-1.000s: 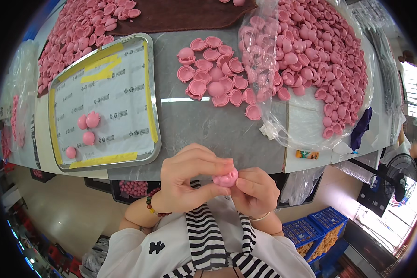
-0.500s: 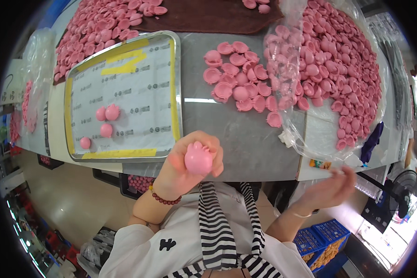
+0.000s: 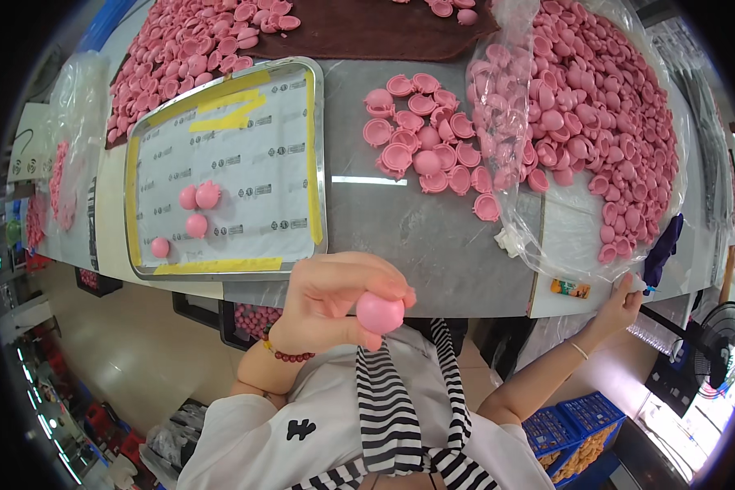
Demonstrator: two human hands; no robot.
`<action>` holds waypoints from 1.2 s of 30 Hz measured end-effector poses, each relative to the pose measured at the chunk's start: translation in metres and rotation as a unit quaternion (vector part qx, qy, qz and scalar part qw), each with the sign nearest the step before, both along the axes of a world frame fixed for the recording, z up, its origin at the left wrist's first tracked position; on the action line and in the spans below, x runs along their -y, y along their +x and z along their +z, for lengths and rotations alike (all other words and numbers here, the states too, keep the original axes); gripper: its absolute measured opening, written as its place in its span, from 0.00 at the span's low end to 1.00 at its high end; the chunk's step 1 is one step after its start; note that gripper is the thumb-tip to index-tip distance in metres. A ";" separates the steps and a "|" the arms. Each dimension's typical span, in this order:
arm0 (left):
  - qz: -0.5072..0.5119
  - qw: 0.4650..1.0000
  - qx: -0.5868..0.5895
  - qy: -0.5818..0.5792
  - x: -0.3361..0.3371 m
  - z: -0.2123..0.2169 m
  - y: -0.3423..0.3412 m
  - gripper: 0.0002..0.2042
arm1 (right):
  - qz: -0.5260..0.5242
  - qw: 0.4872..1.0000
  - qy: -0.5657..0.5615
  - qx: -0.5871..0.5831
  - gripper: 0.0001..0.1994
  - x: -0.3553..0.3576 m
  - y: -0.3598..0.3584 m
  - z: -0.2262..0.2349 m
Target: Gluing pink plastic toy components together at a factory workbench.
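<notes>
Head view: the left hand [image 3: 335,302] is curled shut around a pink ball [image 3: 380,313], held close to the chest below the table [image 3: 416,237] edge. The fingers wrap its top and back, and the rounded front pokes out bare between thumb and fingertips. The right hand [image 3: 623,308] is stretched out to the far right, at the lower edge of the clear bag [image 3: 547,245]; its fingertips seem pinched near the plastic, though whether they actually grip anything is too small to tell.

The ball looks like two small pink shells [image 3: 429,147] pressed together — smooth, matte, probably soft rubbery plastic. Judging by how easily one hand cups it, it should be very light, and slightly squashy rather than brittle. The smooth round surface could slip from a loose pinch, so the best hold is across its middle, on opposite sides of the seam, or cupped as it is now.

On the table, loose shells lie in a heap just left of the bag, which holds many more. A metal tray [image 3: 318,163] with yellow tape sits further left, with four finished balls [image 3: 196,212] near its left side. A brown cloth [image 3: 367,33] at the far edge carries more shells.
</notes>
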State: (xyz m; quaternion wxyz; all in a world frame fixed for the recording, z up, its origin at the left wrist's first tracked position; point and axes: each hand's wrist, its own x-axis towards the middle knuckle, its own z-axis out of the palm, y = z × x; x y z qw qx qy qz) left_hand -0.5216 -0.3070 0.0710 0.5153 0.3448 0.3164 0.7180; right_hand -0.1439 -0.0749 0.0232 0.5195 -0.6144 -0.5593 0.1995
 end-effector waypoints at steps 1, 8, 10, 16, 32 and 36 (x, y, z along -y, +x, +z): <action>-0.001 1.000 -0.001 -0.001 -0.001 0.004 -0.004 0.18 | -0.027 0.999 0.000 0.030 0.17 0.002 0.001 0.003; 0.320 0.603 -0.678 -0.272 0.007 0.014 -0.071 0.14 | -0.019 0.996 0.086 -0.024 0.14 0.050 -0.039 0.024; 0.349 0.543 -0.722 -0.250 0.000 0.013 -0.068 0.14 | -0.023 0.997 0.072 -0.025 0.14 0.062 -0.058 0.031; 0.140 0.656 -0.727 -0.147 -0.054 0.016 -0.002 0.21 | 0.107 0.992 0.063 -0.038 0.17 0.088 -0.113 0.035; 0.202 0.745 -0.619 -0.142 -0.059 -0.004 0.001 0.08 | 0.337 0.928 -0.050 -0.151 0.15 0.110 -0.160 0.040; 0.209 0.739 -0.631 -0.114 -0.061 -0.004 0.001 0.08 | 0.374 0.902 -0.092 -0.197 0.15 0.116 -0.172 0.041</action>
